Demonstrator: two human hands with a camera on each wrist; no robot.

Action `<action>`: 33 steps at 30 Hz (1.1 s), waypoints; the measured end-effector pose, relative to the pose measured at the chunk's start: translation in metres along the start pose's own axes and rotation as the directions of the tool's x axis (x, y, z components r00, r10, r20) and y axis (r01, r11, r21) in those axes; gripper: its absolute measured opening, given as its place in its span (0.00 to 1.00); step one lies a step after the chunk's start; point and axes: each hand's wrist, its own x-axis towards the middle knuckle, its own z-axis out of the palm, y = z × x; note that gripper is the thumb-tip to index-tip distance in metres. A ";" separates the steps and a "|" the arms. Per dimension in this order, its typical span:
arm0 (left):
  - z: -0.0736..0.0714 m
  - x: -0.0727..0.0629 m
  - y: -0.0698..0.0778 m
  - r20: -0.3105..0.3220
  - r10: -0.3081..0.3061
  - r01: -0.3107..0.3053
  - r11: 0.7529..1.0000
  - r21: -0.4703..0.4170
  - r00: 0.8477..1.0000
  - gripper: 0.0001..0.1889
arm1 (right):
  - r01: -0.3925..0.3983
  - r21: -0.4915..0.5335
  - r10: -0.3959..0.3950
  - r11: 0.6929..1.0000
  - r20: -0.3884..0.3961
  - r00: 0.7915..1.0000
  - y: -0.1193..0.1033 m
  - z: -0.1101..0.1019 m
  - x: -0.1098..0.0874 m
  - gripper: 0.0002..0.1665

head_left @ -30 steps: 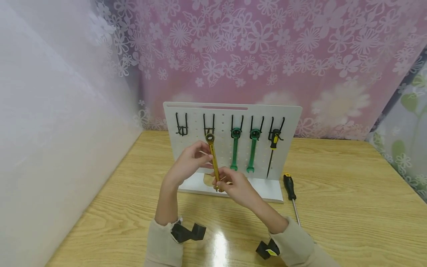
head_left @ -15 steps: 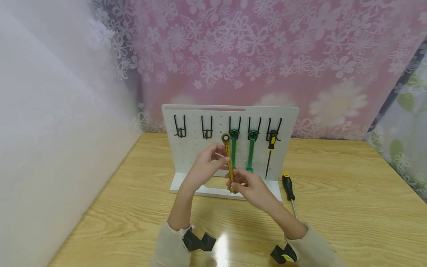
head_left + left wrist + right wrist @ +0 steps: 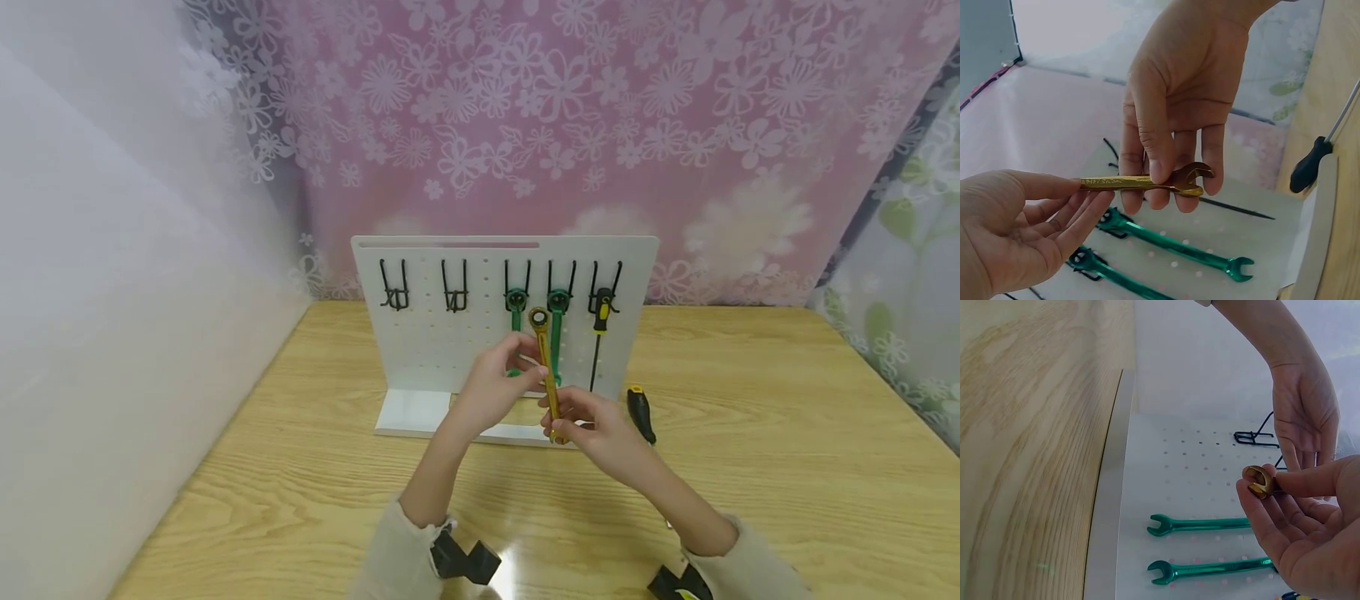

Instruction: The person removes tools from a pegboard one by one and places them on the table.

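A gold combination wrench (image 3: 547, 367) is held in front of the pegboard, ring end up and open end down. My left hand (image 3: 501, 382) pinches its shank between thumb and fingers, below the ring. Lower down, my right hand (image 3: 600, 429) grips the open-end part, thumb on top, as the left wrist view shows with the wrench's open jaw (image 3: 1191, 180) past that thumb. Behind the wrench, two green combination wrenches (image 3: 557, 329) hang on hooks, partly covered by my left hand and the gold wrench.
The white pegboard (image 3: 420, 350) stands on the wooden table (image 3: 285, 475). Two bare hooks (image 3: 454, 292) are at its left. A yellow-black screwdriver (image 3: 602, 312) hangs at the right. Another screwdriver (image 3: 640, 412) lies on the table beside the base, its shaft partly behind my right arm.
Both hands have moved right with the gold wrench, from the second hook from the left to in front of the green wrenches. That hook is now bare. The view has shifted slightly.
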 end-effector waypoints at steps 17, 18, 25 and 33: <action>0.040 0.011 -0.001 0.011 -0.022 0.022 0.999 0.024 1.000 0.12 | -0.039 -0.001 0.039 0.999 -0.034 0.999 0.013 -0.026 -0.028 0.14; 0.042 0.012 -0.001 0.013 -0.025 0.024 0.999 0.022 1.000 0.12 | -0.049 0.002 0.049 0.999 -0.032 0.998 0.013 -0.028 -0.029 0.14; 0.059 0.018 -0.004 0.028 -0.015 0.015 1.000 0.003 1.000 0.10 | -0.076 0.015 0.077 0.997 -0.038 0.996 0.020 -0.038 -0.039 0.14; 0.076 0.025 -0.007 0.062 -0.019 0.020 1.000 -0.015 0.998 0.09 | -0.110 0.023 0.112 0.994 -0.061 0.992 0.029 -0.046 -0.048 0.13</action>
